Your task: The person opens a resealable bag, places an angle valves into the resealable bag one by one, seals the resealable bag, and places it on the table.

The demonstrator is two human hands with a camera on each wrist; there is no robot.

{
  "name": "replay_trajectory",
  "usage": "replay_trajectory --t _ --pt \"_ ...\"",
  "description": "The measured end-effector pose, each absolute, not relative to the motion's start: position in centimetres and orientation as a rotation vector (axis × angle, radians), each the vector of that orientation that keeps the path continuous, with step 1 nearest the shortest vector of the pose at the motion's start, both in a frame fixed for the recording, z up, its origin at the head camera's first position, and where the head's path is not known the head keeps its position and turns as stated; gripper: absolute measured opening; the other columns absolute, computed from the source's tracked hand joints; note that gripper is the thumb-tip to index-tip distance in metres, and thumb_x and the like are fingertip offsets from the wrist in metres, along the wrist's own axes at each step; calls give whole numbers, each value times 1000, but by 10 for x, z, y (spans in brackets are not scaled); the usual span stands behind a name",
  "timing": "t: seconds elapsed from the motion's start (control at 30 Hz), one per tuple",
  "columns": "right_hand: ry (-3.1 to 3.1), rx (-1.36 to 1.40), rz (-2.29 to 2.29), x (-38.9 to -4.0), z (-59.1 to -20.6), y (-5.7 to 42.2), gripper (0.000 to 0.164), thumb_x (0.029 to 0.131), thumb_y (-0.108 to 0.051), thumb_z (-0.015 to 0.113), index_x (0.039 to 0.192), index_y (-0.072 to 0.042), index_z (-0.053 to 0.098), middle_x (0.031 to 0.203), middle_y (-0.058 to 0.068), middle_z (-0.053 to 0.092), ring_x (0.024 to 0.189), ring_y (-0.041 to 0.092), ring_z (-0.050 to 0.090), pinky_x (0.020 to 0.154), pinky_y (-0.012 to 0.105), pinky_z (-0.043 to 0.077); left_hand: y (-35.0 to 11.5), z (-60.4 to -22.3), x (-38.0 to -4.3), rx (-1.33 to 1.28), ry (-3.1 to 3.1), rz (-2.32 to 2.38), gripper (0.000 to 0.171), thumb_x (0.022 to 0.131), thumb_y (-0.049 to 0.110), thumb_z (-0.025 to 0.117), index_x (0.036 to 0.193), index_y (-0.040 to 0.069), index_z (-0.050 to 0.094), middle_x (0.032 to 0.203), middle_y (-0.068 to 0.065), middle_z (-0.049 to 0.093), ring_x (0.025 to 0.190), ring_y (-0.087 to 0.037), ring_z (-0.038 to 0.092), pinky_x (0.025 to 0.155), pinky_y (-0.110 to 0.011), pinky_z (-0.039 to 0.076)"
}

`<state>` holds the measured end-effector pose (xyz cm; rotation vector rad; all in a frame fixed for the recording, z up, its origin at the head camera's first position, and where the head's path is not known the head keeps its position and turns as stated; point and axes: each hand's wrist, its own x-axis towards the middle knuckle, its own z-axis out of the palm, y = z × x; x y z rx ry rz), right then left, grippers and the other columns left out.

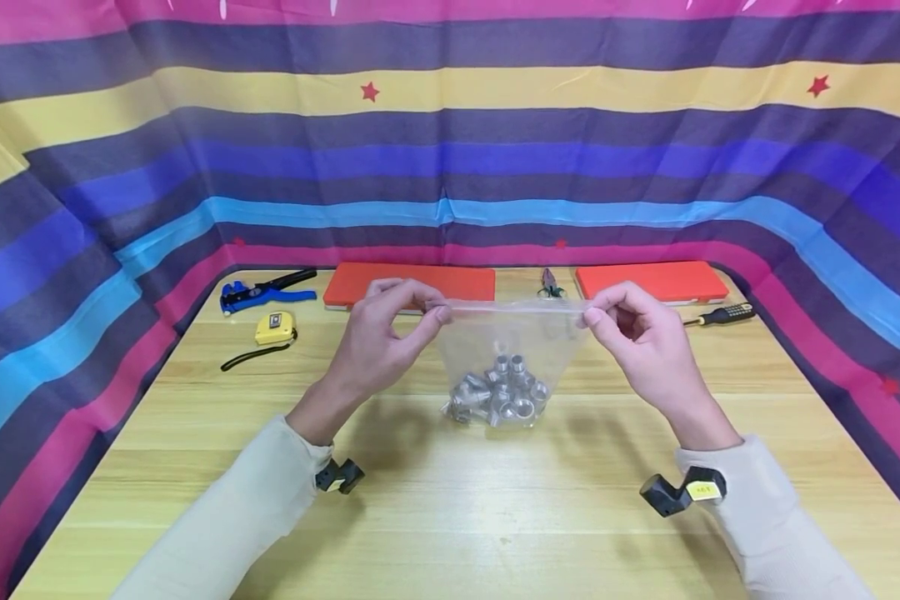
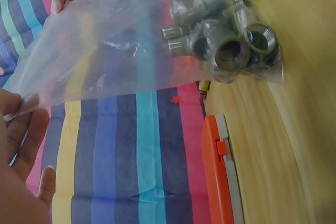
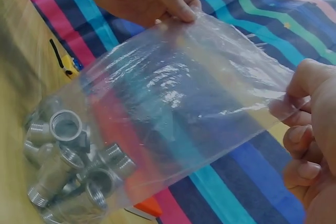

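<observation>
A clear zip-lock bag (image 1: 510,337) hangs stretched between both hands, its top edge drawn nearly straight. Metal threaded pipe fittings (image 1: 498,392) lie heaped in its bottom, several of them, with round openings showing in the right wrist view, where the fittings (image 3: 65,156) fill the lower left. My left hand (image 1: 390,333) pinches the bag's upper left corner between thumb and forefinger. At the opposite top corner, my right hand (image 1: 645,354) pinches the plastic the same way, its other fingers curled behind. The bag's bottom is close over the wooden table (image 1: 450,517).
Along the back lie a blue wire stripper (image 1: 270,292), two red cases (image 1: 450,282) (image 1: 648,282), pliers (image 1: 549,283) and a screwdriver (image 1: 723,314). A yellow tape measure (image 1: 273,327) with a black strap sits at left. Striped cloth (image 1: 450,158) walls in the table.
</observation>
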<state>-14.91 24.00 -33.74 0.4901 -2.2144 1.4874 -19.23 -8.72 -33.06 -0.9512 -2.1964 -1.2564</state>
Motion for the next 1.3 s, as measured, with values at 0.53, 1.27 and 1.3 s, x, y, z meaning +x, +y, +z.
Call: replay_trajectory --t 0.53,1.27,1.3 --pt "-2381 589 1350 -156 -317 238 32 101 -9 75 132 -17 75 108 -6 72 97 12 60 82 23 44 -89 -333 -188 -949 -2263 -1311 6 103 11 73 107 7 75 95 -3 80 106 -24 69 112 -49 44" --pt "-2303 696 1215 -159 -322 237 6 97 -4 82 95 -9 81 91 -9 75 87 6 61 83 23 45 -82 -332 -196 -996 -2225 -1324 14 100 14 78 112 8 76 102 -2 81 101 -19 72 104 -46 46" --pt "-2305 698 1219 -158 -322 238 5 97 -4 82 95 -9 82 90 -9 74 88 6 61 83 23 46 -81 -332 -197 -1014 -2214 -1311 14 99 14 79 112 8 77 102 -2 81 101 -19 73 106 -46 46"
